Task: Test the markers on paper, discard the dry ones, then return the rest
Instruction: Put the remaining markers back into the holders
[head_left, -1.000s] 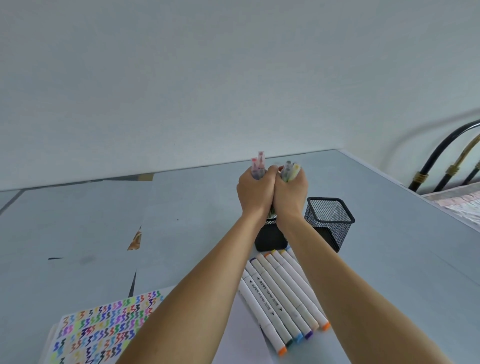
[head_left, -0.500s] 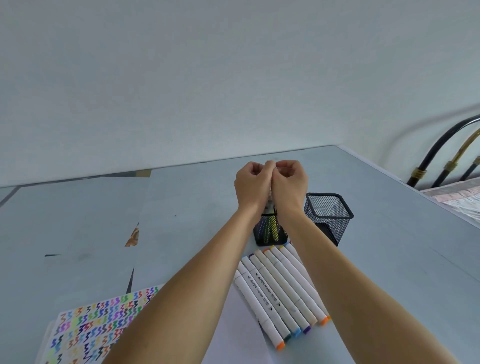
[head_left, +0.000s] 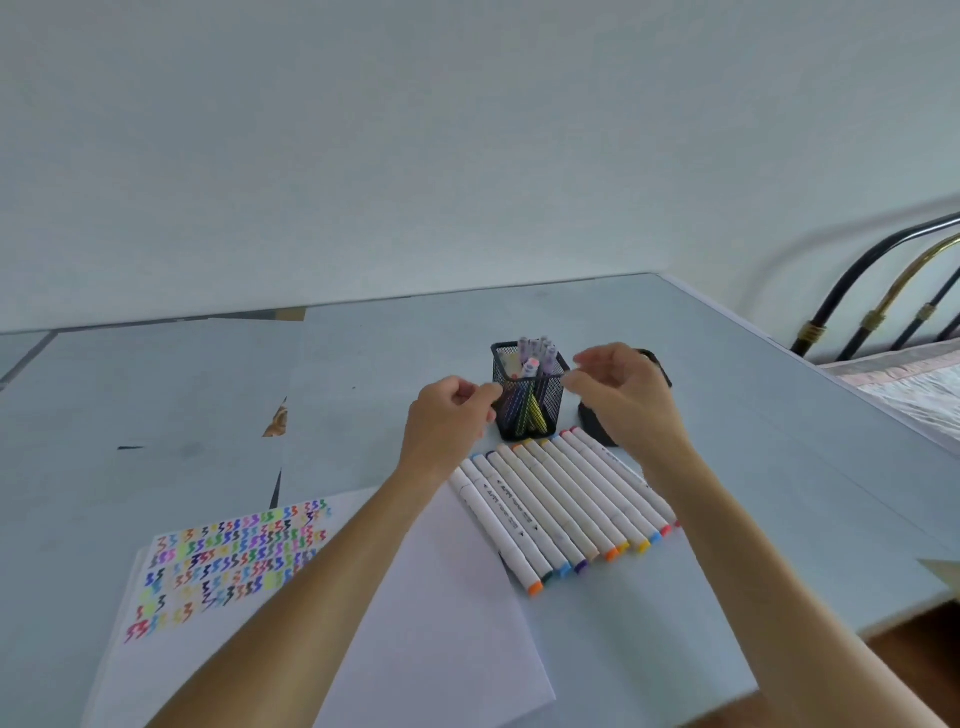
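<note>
Since earlier, your left hand (head_left: 447, 415) and right hand (head_left: 618, 395) have released the markers (head_left: 535, 364) into the mesh cup (head_left: 527, 400) between them; both now empty

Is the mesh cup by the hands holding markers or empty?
Holding markers. The mesh pen cup stands upright with several markers in it, their caps poking above its rim.

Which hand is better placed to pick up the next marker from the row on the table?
Probably the left hand. It hangs empty just above the far ends of the row of markers. The right hand, also empty, sits further back, in front of the second black holder, beside the mesh cup.
</note>
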